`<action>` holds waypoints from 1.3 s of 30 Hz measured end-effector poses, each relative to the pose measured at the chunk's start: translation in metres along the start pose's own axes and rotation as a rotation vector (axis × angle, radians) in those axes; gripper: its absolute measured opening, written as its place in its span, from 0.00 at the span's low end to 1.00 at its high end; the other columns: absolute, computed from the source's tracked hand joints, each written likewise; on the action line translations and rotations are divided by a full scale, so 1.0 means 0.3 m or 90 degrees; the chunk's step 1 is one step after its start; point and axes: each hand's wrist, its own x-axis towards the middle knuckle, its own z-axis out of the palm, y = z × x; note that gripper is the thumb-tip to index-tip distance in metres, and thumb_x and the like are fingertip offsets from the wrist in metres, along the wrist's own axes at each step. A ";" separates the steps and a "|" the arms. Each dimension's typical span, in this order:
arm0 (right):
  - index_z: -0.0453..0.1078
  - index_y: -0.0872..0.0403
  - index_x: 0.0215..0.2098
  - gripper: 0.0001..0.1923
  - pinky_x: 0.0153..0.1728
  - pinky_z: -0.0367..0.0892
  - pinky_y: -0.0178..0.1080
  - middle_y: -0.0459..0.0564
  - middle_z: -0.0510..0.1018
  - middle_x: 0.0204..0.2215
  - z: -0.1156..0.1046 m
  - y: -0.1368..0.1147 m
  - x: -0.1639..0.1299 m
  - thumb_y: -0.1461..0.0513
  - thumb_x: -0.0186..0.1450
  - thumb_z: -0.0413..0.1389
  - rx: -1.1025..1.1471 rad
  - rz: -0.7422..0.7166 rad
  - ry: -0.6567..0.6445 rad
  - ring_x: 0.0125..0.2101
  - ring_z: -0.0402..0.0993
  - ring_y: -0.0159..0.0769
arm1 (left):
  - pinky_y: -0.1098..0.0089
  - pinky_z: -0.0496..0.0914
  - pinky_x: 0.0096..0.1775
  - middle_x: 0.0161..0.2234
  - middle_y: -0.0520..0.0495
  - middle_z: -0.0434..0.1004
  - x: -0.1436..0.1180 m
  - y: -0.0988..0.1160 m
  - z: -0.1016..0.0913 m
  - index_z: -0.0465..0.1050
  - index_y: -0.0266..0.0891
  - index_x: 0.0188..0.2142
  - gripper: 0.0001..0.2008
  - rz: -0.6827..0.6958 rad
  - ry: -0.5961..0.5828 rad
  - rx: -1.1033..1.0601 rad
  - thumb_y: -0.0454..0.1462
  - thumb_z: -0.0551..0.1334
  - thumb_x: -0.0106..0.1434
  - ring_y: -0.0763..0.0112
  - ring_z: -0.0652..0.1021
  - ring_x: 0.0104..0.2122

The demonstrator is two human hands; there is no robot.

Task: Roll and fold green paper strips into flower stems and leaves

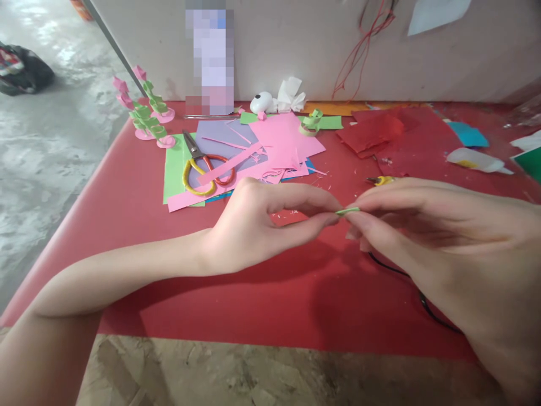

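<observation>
Left hand (257, 225) and right hand (426, 237) pinch one green strip (347, 211); one scissors (203, 166) nearby.

— Where are we? We take it for a makeshift paper-craft corner, not a proper workshop.

— What tells us so?

— The red table (139, 186) is strewn with coloured paper sheets (279, 141), scissors (203, 166), a glue bottle (479, 159) and finished paper flowers (146, 110). Beside it we see rough concrete floor (51, 146) and a plain board wall (296, 45), perhaps a garage.
</observation>
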 end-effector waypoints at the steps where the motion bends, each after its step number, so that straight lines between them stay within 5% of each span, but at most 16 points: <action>1: 0.71 0.47 0.28 0.04 0.18 0.65 0.29 0.35 0.75 0.24 0.002 -0.001 -0.002 0.63 0.59 0.57 -0.002 -0.002 -0.004 0.19 0.68 0.22 | 0.82 0.74 0.34 0.29 0.53 0.82 0.000 -0.001 0.002 0.75 0.36 0.30 0.04 0.000 -0.001 -0.003 0.29 0.62 0.58 0.79 0.80 0.29; 7: 0.70 0.47 0.30 0.04 0.19 0.66 0.29 0.38 0.76 0.28 0.002 -0.002 -0.016 0.63 0.60 0.56 -0.030 -0.037 0.001 0.21 0.69 0.23 | 0.79 0.74 0.41 0.34 0.48 0.81 0.004 -0.015 0.004 0.74 0.33 0.33 0.03 0.028 -0.018 -0.053 0.29 0.61 0.59 0.77 0.80 0.36; 27: 0.65 0.49 0.32 0.03 0.23 0.63 0.25 0.35 0.74 0.29 0.005 -0.020 -0.020 0.62 0.64 0.54 -0.103 -0.052 0.004 0.24 0.67 0.16 | 0.73 0.76 0.42 0.31 0.51 0.80 0.004 -0.041 0.016 0.74 0.37 0.30 0.01 0.095 0.046 -0.131 0.31 0.64 0.57 0.76 0.79 0.35; 39: 0.66 0.47 0.36 0.03 0.28 0.63 0.29 0.36 0.75 0.33 -0.016 -0.016 -0.024 0.63 0.63 0.55 -0.123 -0.093 -0.030 0.30 0.69 0.18 | 0.73 0.75 0.40 0.31 0.49 0.79 0.012 -0.055 0.013 0.73 0.35 0.32 0.02 0.124 -0.011 -0.159 0.33 0.63 0.58 0.77 0.78 0.33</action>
